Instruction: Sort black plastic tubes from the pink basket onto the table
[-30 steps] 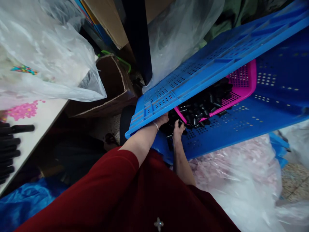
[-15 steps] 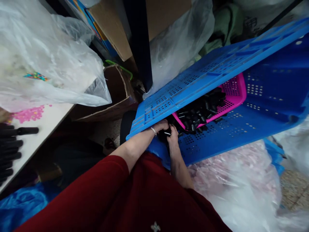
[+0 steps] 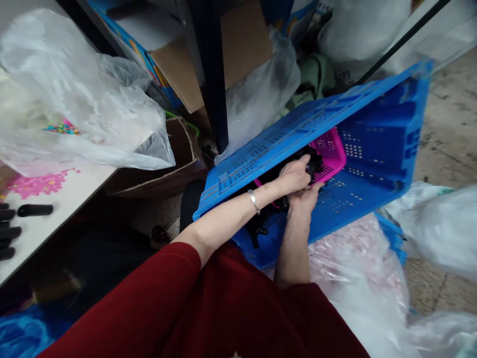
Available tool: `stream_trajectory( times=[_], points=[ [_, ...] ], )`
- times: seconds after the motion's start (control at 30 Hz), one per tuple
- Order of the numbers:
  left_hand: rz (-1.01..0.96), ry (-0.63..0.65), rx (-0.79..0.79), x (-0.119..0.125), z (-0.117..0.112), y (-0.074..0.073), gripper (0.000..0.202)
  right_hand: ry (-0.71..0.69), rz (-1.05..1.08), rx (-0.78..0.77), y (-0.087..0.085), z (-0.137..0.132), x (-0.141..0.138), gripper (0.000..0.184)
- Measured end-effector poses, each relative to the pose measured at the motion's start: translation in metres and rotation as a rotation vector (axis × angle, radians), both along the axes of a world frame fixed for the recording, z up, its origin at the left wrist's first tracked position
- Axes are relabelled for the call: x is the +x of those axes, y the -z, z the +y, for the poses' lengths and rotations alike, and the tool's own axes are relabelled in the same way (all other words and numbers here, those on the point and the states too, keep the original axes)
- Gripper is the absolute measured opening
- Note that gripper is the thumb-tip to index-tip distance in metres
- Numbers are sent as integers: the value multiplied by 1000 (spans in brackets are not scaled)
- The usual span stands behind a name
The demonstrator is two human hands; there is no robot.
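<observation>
Right hand [image 3: 303, 200] at pink basket rim [image 3: 342, 153], blue crate [image 3: 367, 185] space rightward

From my remote station I can read no text, brand, number or sign. Marking positions are as follows. Beyond the left hand [image 3: 297, 174] and the right hand [image 3: 303, 200], slightly to their right, dark character-like marks stand on a pale sack [image 3: 346, 65] — illegible in this view. Farther beyond the hands, at the top edge, I register a small pale patch [image 3: 323, 6] with dark marks — too small to decipher. Beyond and left of the hands, a carton [image 3: 146, 65] carries blue-and-orange print; I can resolve no lettering there.
</observation>
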State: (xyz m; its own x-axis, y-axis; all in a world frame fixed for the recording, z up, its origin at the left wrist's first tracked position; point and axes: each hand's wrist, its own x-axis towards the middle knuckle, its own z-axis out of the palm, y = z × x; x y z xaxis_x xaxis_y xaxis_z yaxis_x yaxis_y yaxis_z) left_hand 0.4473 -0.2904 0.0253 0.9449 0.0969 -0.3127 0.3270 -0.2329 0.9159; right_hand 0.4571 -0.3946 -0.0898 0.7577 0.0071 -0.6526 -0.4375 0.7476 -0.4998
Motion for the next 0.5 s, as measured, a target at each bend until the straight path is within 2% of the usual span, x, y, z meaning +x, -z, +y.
stream_trajectory(
  times=[0.07,0.13,0.2,0.27,0.37,0.5],
  points=[
    [107,-118,-300,0,3,5,55,-1,134,-107,13,-1,-17,42],
    [230,-216,-611,-8,8,17,60,-24,253,-161,35,2,-43,30],
    [308,-247,-828,-18,15,29,66,-52,341,-175,58,8,-65,25],
    [334,-242,-947,-25,22,37,71,-66,377,-160,75,13,-73,27],
    [349,-240,-1049,-30,30,40,69,-59,356,-119,89,17,-65,40],
    [372,-228,-1120,-29,30,38,37,-42,287,-102,95,14,-52,40]
  ],
)
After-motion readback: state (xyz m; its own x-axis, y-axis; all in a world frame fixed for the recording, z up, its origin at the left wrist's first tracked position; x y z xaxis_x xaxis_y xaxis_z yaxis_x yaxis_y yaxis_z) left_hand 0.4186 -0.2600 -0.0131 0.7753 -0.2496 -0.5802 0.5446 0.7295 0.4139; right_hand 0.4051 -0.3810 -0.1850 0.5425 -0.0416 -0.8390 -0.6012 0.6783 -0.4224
